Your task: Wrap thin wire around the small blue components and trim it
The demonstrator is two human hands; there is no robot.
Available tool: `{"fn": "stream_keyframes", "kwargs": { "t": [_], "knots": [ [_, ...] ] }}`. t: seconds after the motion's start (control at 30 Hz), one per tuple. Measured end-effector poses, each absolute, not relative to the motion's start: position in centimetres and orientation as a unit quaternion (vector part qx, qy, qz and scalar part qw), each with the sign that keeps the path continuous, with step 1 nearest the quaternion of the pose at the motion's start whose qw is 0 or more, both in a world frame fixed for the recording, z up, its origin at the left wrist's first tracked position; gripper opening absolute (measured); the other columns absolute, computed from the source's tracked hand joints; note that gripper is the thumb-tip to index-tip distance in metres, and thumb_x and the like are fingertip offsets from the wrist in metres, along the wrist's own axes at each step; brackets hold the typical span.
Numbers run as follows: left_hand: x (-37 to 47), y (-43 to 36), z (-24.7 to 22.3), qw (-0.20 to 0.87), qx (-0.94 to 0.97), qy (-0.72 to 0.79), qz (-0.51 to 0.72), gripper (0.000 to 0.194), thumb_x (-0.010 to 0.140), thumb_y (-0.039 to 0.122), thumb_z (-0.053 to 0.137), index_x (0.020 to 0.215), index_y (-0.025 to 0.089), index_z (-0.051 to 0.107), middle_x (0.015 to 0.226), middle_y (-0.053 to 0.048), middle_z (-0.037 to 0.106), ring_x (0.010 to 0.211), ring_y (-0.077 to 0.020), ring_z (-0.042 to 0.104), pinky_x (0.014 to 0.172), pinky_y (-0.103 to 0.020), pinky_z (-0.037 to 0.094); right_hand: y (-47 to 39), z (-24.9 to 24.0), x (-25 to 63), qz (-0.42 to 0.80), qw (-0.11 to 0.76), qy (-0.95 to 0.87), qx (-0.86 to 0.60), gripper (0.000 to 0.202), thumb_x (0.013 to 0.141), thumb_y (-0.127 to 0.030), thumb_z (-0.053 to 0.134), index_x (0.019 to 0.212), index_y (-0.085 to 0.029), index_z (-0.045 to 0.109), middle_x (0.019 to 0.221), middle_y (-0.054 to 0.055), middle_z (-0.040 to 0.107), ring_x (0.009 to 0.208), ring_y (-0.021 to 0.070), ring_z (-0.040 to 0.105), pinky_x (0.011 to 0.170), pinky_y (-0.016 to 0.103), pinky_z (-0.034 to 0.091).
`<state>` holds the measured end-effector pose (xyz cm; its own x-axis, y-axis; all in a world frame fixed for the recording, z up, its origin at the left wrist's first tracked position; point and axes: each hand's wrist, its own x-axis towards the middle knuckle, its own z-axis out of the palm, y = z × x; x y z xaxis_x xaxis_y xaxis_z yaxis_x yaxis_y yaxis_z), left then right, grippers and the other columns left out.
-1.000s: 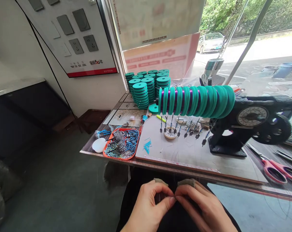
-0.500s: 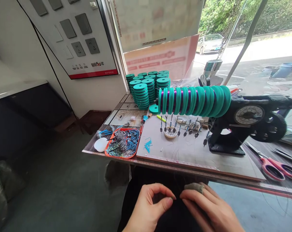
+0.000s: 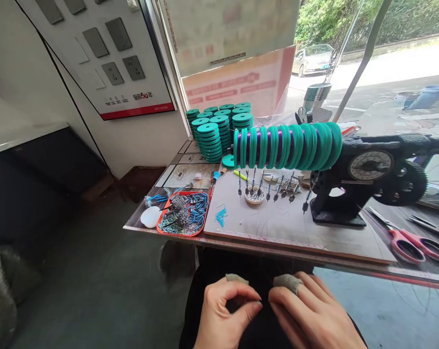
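Observation:
My left hand [image 3: 222,315] and my right hand [image 3: 310,315] are low over my dark-clothed lap, just in front of the table edge [image 3: 277,251]. Each index fingertip wears a grey cot. On both hands the thumb and fingers are pinched shut, and the two pinches nearly touch. Anything between the fingertips is too fine to see. Above, on the table, a row of green spools with purple line [image 3: 288,145] sits on the shaft of a black winding machine [image 3: 372,169]. Small rigs [image 3: 273,186] hang below the spools.
Stacks of green spools [image 3: 219,131] stand at the back left. An orange tray [image 3: 183,215] of small blue and grey parts and a white oval piece [image 3: 151,216] sit at the front left. A small bowl [image 3: 254,195] is in the middle; red-handled scissors [image 3: 412,245] lie at the right.
My hands drew slightly apart half a second ago and have come back close together. My view has shifted a little, so the table sits higher in the frame.

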<state>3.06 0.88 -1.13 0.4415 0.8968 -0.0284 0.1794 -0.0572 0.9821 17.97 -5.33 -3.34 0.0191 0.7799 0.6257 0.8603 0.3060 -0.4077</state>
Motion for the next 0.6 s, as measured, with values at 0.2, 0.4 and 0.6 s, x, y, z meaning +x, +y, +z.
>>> {"fn": "stream_keyframes", "kwargs": {
  "t": [0.2, 0.4, 0.6],
  "knots": [
    [3.01, 0.96, -1.07, 0.525, 0.674, 0.410, 0.320, 0.005, 0.063, 0.012, 0.069, 0.063, 0.015, 0.072, 0.059, -0.004, 0.064, 0.057, -0.0142, 0.057, 0.055, -0.021, 0.046, -4.85, -2.71, 17.91, -0.074, 0.403, -0.703, -0.582, 0.033, 0.094, -0.020, 0.030, 0.070, -0.022, 0.053, 0.063, 0.001, 0.056, 0.061, 0.0179, 0.042, 0.063, 0.030, 0.028],
    [2.94, 0.96, -1.03, 0.488, 0.707, 0.407, 0.310, 0.003, 0.065, 0.013, 0.070, 0.064, 0.015, 0.072, 0.059, -0.004, 0.063, 0.056, -0.0139, 0.055, 0.054, -0.021, 0.045, -4.70, -2.36, 17.81, -0.097, 0.396, -0.704, -0.581, 0.034, 0.094, -0.019, 0.030, 0.067, -0.022, 0.051, 0.059, 0.000, 0.054, 0.059, 0.0176, 0.041, 0.062, 0.029, 0.027],
    [2.92, 1.06, -1.00, 0.462, 0.730, 0.405, 0.301, 0.004, 0.065, 0.013, 0.070, 0.063, 0.015, 0.072, 0.060, -0.004, 0.063, 0.058, -0.0144, 0.056, 0.056, -0.021, 0.045, -4.59, -2.55, 17.82, -0.100, 0.387, -0.709, -0.581, 0.035, 0.094, -0.019, 0.029, 0.066, -0.022, 0.051, 0.059, 0.001, 0.054, 0.059, 0.0178, 0.041, 0.062, 0.029, 0.028]
  ]
}}
